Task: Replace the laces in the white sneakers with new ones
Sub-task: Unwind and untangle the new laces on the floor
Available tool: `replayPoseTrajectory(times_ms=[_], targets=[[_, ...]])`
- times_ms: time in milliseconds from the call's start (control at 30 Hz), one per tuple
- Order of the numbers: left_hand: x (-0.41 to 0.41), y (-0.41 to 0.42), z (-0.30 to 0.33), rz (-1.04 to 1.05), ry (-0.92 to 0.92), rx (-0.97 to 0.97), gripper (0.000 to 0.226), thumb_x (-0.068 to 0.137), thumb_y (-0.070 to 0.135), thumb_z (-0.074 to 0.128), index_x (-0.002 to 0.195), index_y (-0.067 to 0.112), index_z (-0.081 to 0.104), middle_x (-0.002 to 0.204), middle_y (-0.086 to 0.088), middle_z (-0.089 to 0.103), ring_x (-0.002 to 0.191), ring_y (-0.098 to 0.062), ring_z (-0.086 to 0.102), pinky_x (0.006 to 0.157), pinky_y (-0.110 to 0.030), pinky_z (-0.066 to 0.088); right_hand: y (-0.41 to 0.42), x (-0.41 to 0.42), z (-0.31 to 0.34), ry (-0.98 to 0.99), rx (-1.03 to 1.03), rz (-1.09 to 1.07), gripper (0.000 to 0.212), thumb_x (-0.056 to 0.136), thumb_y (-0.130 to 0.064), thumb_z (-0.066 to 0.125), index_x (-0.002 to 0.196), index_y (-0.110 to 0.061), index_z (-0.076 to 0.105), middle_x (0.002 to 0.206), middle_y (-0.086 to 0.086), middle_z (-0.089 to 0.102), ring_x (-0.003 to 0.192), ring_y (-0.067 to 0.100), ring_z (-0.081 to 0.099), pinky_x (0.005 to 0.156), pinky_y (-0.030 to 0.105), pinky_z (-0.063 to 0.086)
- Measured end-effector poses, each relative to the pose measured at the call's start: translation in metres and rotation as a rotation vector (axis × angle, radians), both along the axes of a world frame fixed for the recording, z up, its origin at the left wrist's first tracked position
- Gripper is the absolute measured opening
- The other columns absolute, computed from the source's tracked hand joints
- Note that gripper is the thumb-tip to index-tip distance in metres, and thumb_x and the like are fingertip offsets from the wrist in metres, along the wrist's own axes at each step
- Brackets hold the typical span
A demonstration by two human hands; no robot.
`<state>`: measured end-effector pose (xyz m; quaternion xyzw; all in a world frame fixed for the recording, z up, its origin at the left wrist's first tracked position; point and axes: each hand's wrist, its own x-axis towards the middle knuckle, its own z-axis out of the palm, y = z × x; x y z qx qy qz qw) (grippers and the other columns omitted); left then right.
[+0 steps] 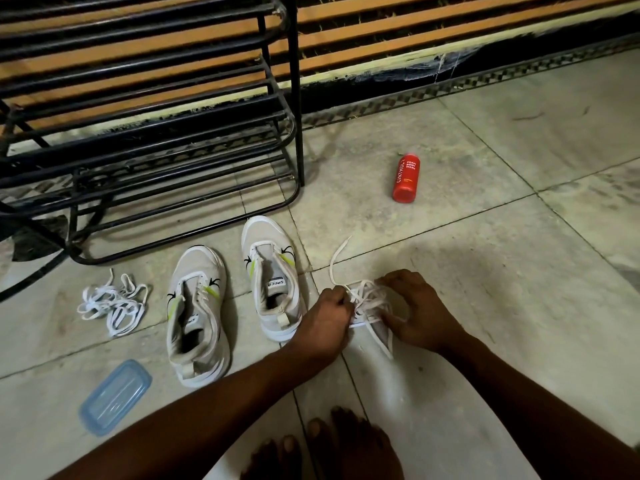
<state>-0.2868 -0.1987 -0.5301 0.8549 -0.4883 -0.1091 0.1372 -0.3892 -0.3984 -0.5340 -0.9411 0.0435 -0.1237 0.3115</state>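
Two white sneakers with no laces stand side by side on the tiled floor, the left sneaker [197, 313] nearer to me and the right sneaker [273, 275] a little farther. A tangled bundle of white laces [369, 301] lies on the floor to the right of them. My left hand [325, 322] pinches the bundle's left side. My right hand [417, 311] grips its right side, fingers curled over the strands. One loose end [337, 256] trails away from me. A second heap of white laces [112, 301] lies left of the sneakers.
A black metal shoe rack [149, 133] stands behind the sneakers at the left. A red bottle [406, 178] lies on the floor farther back. A blue plastic lid [116, 396] rests near my left forearm. My bare feet [325, 448] show at the bottom edge.
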Motion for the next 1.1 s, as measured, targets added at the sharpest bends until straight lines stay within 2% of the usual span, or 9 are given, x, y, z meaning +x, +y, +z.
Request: replayPoseTrajectory(times_ms=[200,333,500,633,767,867,933,1033,1100], targets=[[-0.007,-0.002,0.004,0.016,-0.001,-0.091,0.034,0.100,0.030,0.041,0.106,0.005,0.063,0.113,-0.015,0.056,0.106,-0.031,0.053,0.093,-0.042,0.046,-0.002,-0.031,-0.014,0.117,0.076,-0.034,0.078,0.075,-0.048,0.081,0.138,-0.010,0.056,0.123,0.003,0.060,0.109,0.018,0.057,0.095,0.032,0.046],[-0.003,-0.010,0.000,0.052,-0.012,-0.122,0.037,0.108,0.033,0.040,0.108,0.008,0.068,0.113,-0.012,0.057,0.104,-0.028,0.056,0.092,-0.039,0.046,0.001,-0.039,-0.021,0.244,0.060,-0.017,0.082,0.076,-0.052,0.082,0.142,-0.016,0.050,0.126,-0.003,0.054,0.110,0.012,0.053,0.093,0.026,0.045],[0.004,-0.014,-0.002,-0.006,-0.071,-0.125,0.011,0.094,0.016,0.066,0.091,0.008,0.073,0.098,-0.012,0.064,0.095,-0.028,0.063,0.082,-0.032,0.048,0.006,-0.039,-0.021,0.264,0.063,-0.076,0.051,0.088,-0.024,0.075,0.135,-0.012,0.058,0.112,0.000,0.065,0.096,0.015,0.062,0.082,0.024,0.048],[0.005,-0.013,-0.008,0.072,0.025,-0.091,0.014,0.101,0.015,0.055,0.103,0.005,0.063,0.111,-0.013,0.057,0.105,-0.033,0.057,0.084,-0.041,0.047,0.010,-0.036,-0.017,0.266,0.152,-0.116,0.023,0.083,-0.008,0.073,0.102,-0.020,0.070,0.084,-0.007,0.072,0.075,0.006,0.067,0.068,0.026,0.052],[0.003,-0.015,-0.008,0.083,0.038,-0.091,0.014,0.101,0.016,0.055,0.111,0.007,0.060,0.114,-0.012,0.058,0.108,-0.032,0.055,0.081,-0.041,0.047,0.013,-0.031,-0.021,0.268,0.270,-0.224,0.055,0.077,-0.020,0.083,0.124,-0.028,0.056,0.077,-0.008,0.068,0.069,0.000,0.064,0.062,0.009,0.044],[0.002,-0.014,-0.008,0.081,0.028,-0.078,0.013,0.100,0.015,0.056,0.111,0.009,0.060,0.115,-0.011,0.058,0.109,-0.032,0.055,0.080,-0.041,0.046,0.011,-0.021,-0.025,0.288,0.251,-0.210,0.075,0.074,-0.023,0.087,0.137,-0.026,0.046,0.081,-0.007,0.062,0.069,0.003,0.058,0.063,0.007,0.037],[0.002,-0.014,-0.008,0.075,0.030,-0.078,0.013,0.101,0.016,0.055,0.111,0.009,0.059,0.114,-0.011,0.058,0.109,-0.032,0.055,0.080,-0.042,0.048,0.007,-0.011,-0.025,0.340,0.164,-0.172,0.058,0.075,-0.020,0.085,0.126,-0.017,0.060,0.086,-0.009,0.057,0.079,0.013,0.057,0.065,0.013,0.036],[0.002,-0.014,-0.007,0.073,0.027,-0.077,0.012,0.100,0.015,0.056,0.110,0.009,0.060,0.113,-0.011,0.058,0.108,-0.032,0.055,0.079,-0.042,0.049,0.002,0.002,-0.019,0.417,0.093,-0.196,0.013,0.081,-0.016,0.077,0.084,-0.007,0.068,0.077,0.001,0.057,0.076,0.023,0.058,0.064,0.028,0.033],[0.002,-0.013,-0.008,0.067,0.026,-0.063,0.010,0.098,0.013,0.058,0.107,0.010,0.060,0.112,-0.010,0.058,0.108,-0.032,0.055,0.078,-0.042,0.049,-0.002,0.001,-0.015,0.415,0.180,-0.259,0.011,0.080,-0.009,0.072,0.071,-0.014,0.067,0.065,-0.002,0.063,0.066,0.018,0.061,0.062,0.027,0.039]])
